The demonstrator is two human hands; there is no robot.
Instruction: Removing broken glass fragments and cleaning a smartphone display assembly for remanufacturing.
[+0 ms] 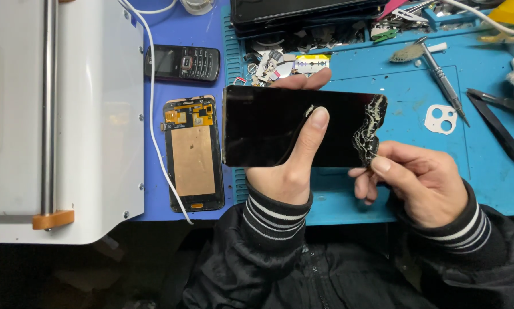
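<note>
Head view: a person at a blue repair mat (417,91) holds a black phone panel (268,134) level above it, both hands on the part.
Left hand: the left hand (285,171) clamps the panel from below, thumb pressed flat on its dark face and fingertips curled over the far edge, apparently to keep it steady.
Right hand: the right hand (417,183) has thumb and forefinger pinched together on the pale, crumbly strip of glue (368,134) at the panel's right end, a grip that suits peeling.
Panel: it sits between the two hands, clear of the mat, with its long side running left to right.
Beside the left fingers: an opened phone (193,154) with a copper-coloured back lies flat just left of the panel, and a small keypad phone (182,62) lies beyond it.
Beyond the fingertips: a heap of small metal scraps (280,60) and a yellow-wrapped blade (311,63) crowd the mat just past the panel's far edge.
Right of the pinching fingers: a white camera-hole frame (441,118), a slim screwdriver (443,83) and black tweezers (500,129) lie apart on the mat.
In the way: a white cable (154,114) trails past the opened phone beside a large white machine (62,120); nothing blocks either hand.
</note>
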